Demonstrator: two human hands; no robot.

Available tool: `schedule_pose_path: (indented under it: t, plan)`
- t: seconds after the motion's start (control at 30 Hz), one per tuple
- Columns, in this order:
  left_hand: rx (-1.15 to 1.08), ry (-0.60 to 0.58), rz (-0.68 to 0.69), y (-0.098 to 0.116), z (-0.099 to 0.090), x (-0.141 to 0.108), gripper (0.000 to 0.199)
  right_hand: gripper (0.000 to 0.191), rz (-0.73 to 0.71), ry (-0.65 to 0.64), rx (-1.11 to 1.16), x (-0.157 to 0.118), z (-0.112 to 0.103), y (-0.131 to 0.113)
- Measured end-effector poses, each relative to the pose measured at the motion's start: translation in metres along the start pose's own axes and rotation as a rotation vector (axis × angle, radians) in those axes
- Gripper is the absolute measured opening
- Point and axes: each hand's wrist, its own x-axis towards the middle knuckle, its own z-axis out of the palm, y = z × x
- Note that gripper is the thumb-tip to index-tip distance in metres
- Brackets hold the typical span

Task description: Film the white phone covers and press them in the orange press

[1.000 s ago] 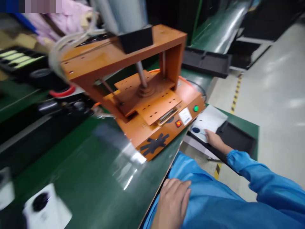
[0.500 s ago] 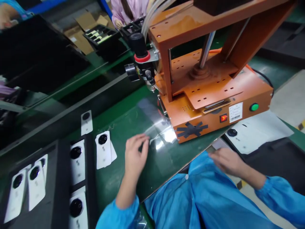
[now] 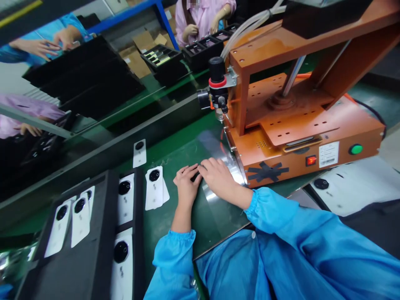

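Note:
My left hand [image 3: 187, 185] is over the green tabletop [image 3: 168, 233], with thumb and fingers bent together in a pinch. My right hand [image 3: 218, 177] has its fingertips at those of the left, fingers curled and pressed together. Whatever lies between the fingertips is hidden or too small to name. To the left of my hands, white phone back covers [image 3: 154, 187] with round black camera rings lie overlapped on the table. Another phone back cover [image 3: 139, 153] is behind them. Close to the right hand is the orange press machine [image 3: 300, 175].
Black foam trays [image 3: 93, 266] with several white covers stand at the left. White covers also lie on a sheet [image 3: 346, 187] at the right, beside black material. A metal rail [image 3: 103, 162] runs behind. Co-workers sit beyond, with black boxes [image 3: 161, 62] near them.
My right hand has come from the table's right edge to the left hand, and their fingertips now meet. The view has shifted, so the machine and covers appear farther right.

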Motion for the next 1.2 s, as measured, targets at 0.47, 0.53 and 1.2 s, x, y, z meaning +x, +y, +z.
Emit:
schedule_pose_path:
  t: [0.47, 0.53, 1.2]
  plan:
    - [0.07, -0.135, 0.068, 0.005, -0.01, -0.004, 0.051, 0.014, -0.025, 0.016, -0.086, 0.005, 0.022, 0.008]
    - [0.087, -0.183, 0.1, 0.006, -0.013, -0.006, 0.068, 0.012, -0.04, 0.02, -0.102, 0.002, 0.02, 0.009]
    - [0.404, -0.102, -0.469, -0.079, -0.093, 0.153, 0.041, 0.025, -0.234, 0.487, 0.421, -0.144, -0.001, 0.022]
